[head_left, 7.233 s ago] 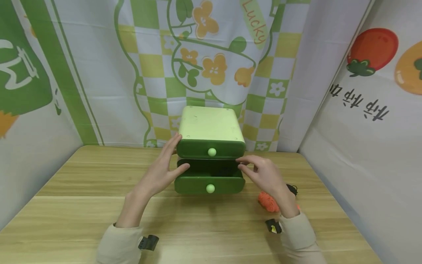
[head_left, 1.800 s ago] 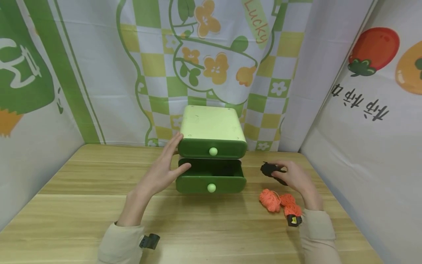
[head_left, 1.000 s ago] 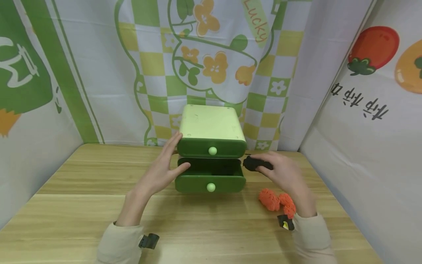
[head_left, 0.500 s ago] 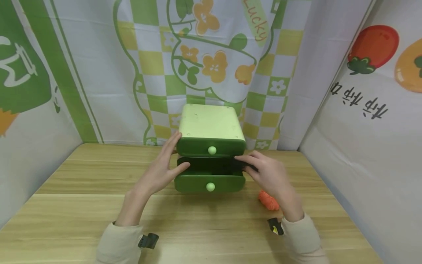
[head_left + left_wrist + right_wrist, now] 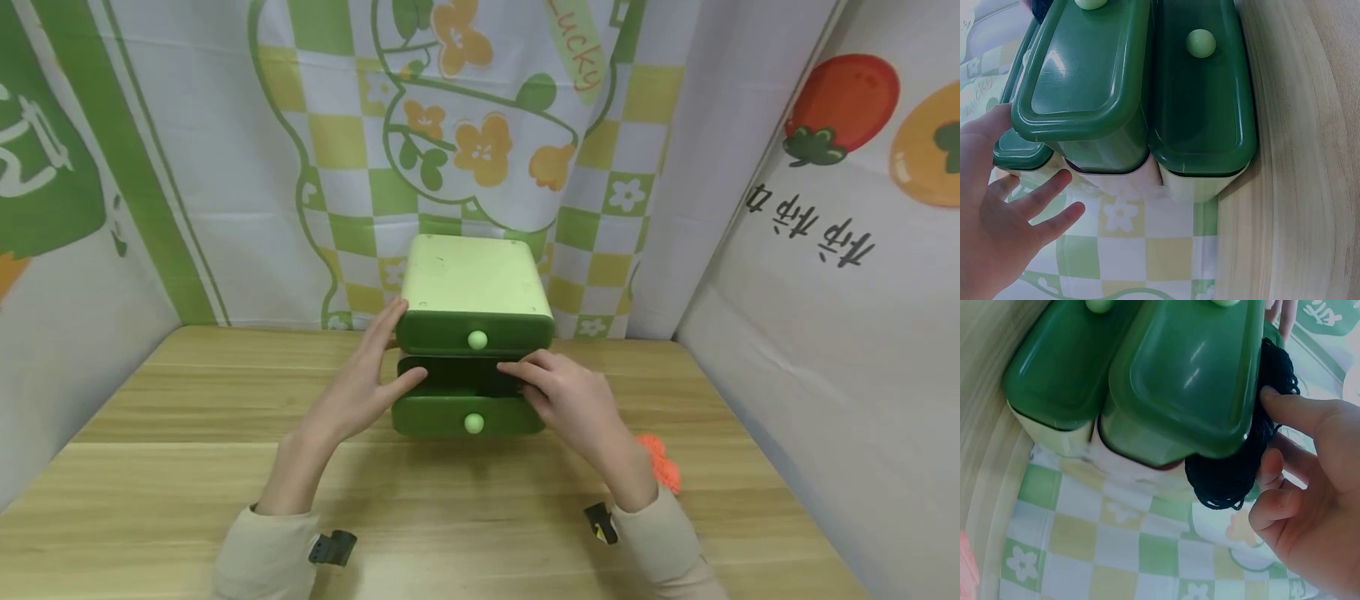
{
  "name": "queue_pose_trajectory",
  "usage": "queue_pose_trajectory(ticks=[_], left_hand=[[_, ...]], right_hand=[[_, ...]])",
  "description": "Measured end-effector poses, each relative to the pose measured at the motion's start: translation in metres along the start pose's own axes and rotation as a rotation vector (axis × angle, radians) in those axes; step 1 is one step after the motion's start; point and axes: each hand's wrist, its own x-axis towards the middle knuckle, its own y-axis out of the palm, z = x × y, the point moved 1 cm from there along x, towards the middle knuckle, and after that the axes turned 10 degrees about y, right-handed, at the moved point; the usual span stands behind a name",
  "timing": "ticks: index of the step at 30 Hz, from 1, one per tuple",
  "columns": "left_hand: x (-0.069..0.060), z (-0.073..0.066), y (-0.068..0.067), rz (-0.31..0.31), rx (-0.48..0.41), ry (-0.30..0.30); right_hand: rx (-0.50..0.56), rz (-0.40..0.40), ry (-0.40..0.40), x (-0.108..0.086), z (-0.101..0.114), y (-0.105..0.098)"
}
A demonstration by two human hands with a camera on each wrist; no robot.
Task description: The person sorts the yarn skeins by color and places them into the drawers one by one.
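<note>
A light green cabinet with dark green drawers stands on the table, its middle drawer pulled out. The left hand lies along the cabinet's left side, fingers spread, thumb by the pulled-out drawer's left edge. Over that drawer's right part, the right hand pinches black yarn between thumb and curled fingers. Part of the yarn hangs outside the drawer's side wall in the right wrist view; in the head view the dark interior and the hand hide it.
Orange yarn lies on the table beside the right forearm, partly covered by it. The bottom drawer is closed. A patterned curtain hangs behind the cabinet, with printed cloth at both sides.
The right hand has carried the black yarn leftward from the table at the right to the pulled-out drawer. The left hand keeps its place at the cabinet.
</note>
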Motion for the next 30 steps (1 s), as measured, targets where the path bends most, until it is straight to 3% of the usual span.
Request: queue_pose_trajectory(ticks=[17, 30], left_hand=[[0.001, 0.001, 0.000, -0.007, 0.004, 0.008], [0.002, 0.002, 0.000, -0.006, 0.018, 0.013]], right_hand=[[0.059, 0.002, -0.005, 0.000, 0.007, 0.009], [0.070, -0.005, 0.055, 0.000, -0.003, -0.002]])
